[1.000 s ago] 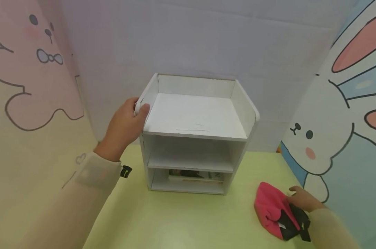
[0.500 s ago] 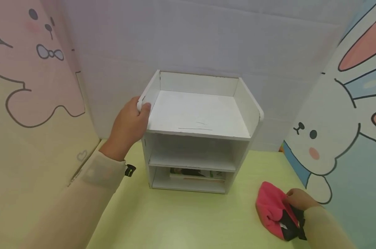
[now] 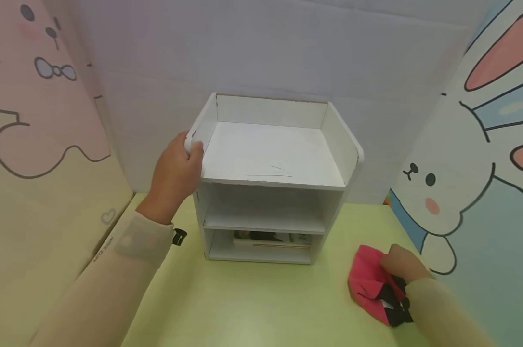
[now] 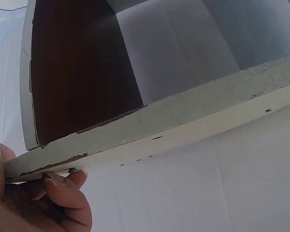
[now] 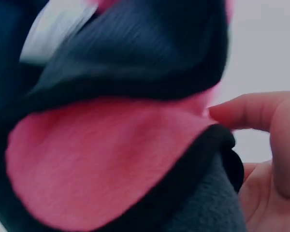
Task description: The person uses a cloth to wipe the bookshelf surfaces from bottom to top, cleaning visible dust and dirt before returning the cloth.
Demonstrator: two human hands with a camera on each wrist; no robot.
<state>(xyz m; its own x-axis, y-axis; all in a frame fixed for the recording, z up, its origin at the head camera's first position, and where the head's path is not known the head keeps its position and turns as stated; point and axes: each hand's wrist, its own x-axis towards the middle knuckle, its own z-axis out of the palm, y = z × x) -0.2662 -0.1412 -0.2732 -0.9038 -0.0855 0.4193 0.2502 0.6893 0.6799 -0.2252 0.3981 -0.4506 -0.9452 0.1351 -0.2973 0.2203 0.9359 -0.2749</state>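
A white three-tier shelf (image 3: 274,183) stands on the pale green table (image 3: 244,303). My left hand (image 3: 175,171) grips the front edge of its upper left side panel, thumb on the inner face. Fingers (image 4: 67,198) curl around the panel's outer side in the left wrist view. On the table to the right lies a soft pink and black fleece item (image 3: 367,279), hat-like in shape, with a white label. My right hand (image 3: 404,265) pinches its far right part. The right wrist view shows its pink inside (image 5: 106,159) and black edging close up.
Several books (image 3: 272,238) lie flat in the shelf's bottom compartment. A white cloth wall (image 3: 270,48) rises behind the shelf. Side walls carry cartoon animals, a pink one (image 3: 40,96) on the left and a white rabbit (image 3: 448,183) on the right.
My right hand has curled its fingers onto the pink and black fleece item and moved slightly left and away from me, shifting the fabric with it. The left hand keeps its grip.
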